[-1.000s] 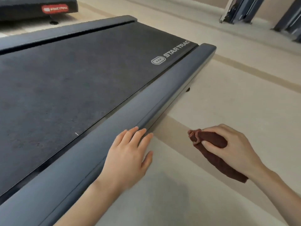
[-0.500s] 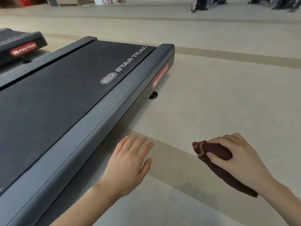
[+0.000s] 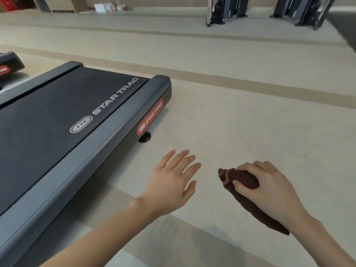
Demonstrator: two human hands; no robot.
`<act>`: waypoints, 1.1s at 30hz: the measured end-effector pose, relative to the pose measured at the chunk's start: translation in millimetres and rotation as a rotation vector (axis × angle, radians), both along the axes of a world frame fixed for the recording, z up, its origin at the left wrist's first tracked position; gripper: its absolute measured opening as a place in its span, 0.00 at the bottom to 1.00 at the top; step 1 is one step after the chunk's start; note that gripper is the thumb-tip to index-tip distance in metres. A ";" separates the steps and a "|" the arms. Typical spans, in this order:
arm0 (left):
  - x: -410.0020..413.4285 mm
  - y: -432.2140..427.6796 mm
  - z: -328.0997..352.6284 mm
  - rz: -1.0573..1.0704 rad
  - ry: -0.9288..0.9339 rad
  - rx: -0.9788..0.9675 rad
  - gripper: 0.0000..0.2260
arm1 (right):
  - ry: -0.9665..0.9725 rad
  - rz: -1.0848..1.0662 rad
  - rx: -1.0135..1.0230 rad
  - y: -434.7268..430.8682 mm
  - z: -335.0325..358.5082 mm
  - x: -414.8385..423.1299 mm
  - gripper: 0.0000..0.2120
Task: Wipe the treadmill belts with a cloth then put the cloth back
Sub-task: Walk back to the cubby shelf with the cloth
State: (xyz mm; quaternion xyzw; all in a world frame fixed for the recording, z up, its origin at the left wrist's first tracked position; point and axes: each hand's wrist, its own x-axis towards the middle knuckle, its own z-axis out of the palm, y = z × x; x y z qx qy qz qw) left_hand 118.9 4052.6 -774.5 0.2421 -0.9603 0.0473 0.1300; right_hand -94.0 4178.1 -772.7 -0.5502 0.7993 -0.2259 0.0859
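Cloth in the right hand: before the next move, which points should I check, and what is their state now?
1. Cloth gripped by right hand: ok, fingers curl round it.
2. Left hand free: ok, open, holding nothing.
3. Cloth touching the treadmill belt: not ok, both hands are beside it, over the floor.
4. Belt wiped clean: cannot tell.
5. Place for returning the cloth in view: cannot tell.

Soft, even daylight, fairly bright, without glare. A faint shadow falls on the floor (image 3: 250,112) near the bottom edge, a darker one under the treadmill (image 3: 115,132). Wide-angle bending curves the floor stripes; far machines (image 3: 227,10) look slightly soft.
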 end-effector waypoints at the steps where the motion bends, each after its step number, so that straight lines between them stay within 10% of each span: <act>1: -9.4 -9.6 4.2 -0.010 -0.005 -0.013 0.17 | 0.003 -0.023 0.001 -5.7 5.6 -6.0 0.09; 11: -60.0 -31.3 131.1 -0.095 0.002 0.106 0.19 | -0.025 -0.229 0.036 -3.2 142.1 -23.3 0.14; 33: -39.9 31.6 656.8 0.170 0.114 0.323 0.18 | 0.100 -0.108 0.040 29.0 667.6 -7.0 0.13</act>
